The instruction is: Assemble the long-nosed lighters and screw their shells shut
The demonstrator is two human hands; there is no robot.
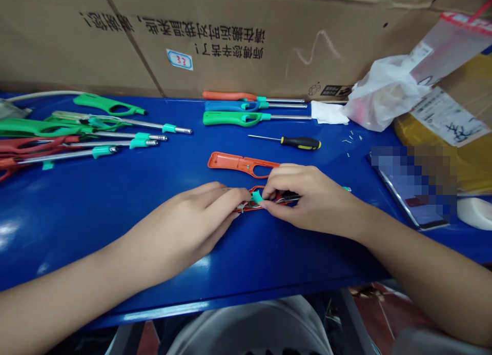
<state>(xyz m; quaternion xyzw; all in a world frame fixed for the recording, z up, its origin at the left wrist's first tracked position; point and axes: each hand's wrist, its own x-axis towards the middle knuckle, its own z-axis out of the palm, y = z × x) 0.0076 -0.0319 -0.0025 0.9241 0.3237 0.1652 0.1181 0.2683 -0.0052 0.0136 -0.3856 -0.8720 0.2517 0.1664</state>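
Note:
In front of me an opened stick lighter (251, 208) lies on the blue table, its inner parts and thin wires showing in a red-orange half shell. My left hand (196, 216) is closed on the handle end, covering much of it. With thumb and index finger, my right hand (311, 198) pinches a small teal plastic piece (257, 196), which looks like the trigger, over the handle's middle. The right hand hides most of the lighter's tube. Just beyond both hands sits a loose orange handle half (230, 162), hollow side up. A black-and-yellow screwdriver (302, 142) rests behind it.
Orange (226, 96), blue (212, 106) and green (221, 118) stick lighters line the back. Several partly opened lighters (38, 127) crowd the left. A cardboard box (230, 16) walls the rear. A phone (411, 191), plastic bag (378, 96) and tiny screws (350, 138) are at right.

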